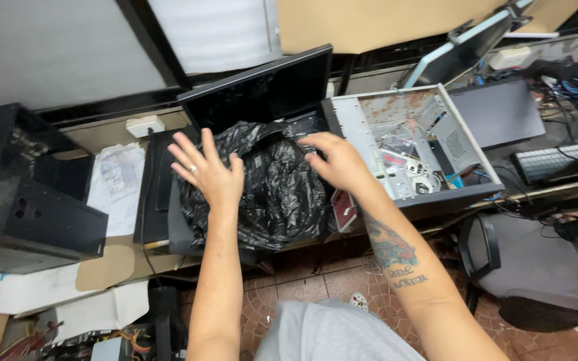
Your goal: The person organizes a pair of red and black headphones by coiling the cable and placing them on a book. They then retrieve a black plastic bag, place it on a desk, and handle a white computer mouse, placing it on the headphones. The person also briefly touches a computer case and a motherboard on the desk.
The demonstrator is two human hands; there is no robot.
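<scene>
A crumpled black plastic bag (269, 194) lies on the bench in front of me, wrapped around something bulky. My left hand (207, 170) rests open on its left side, fingers spread, a ring on one finger. My right hand (336, 160) touches the bag's upper right edge with fingers bent, next to an open computer case (382, 127). A dark laptop screen (262, 90) stands behind the bag.
The open metal case holds loose cables and a rusty panel. Black boxes (28, 200) stand at the left, with papers (118, 180) and a wall socket (145, 125) nearby. A keyboard (550, 160) and a grey chair (536, 267) are at the right. Tiled floor lies below.
</scene>
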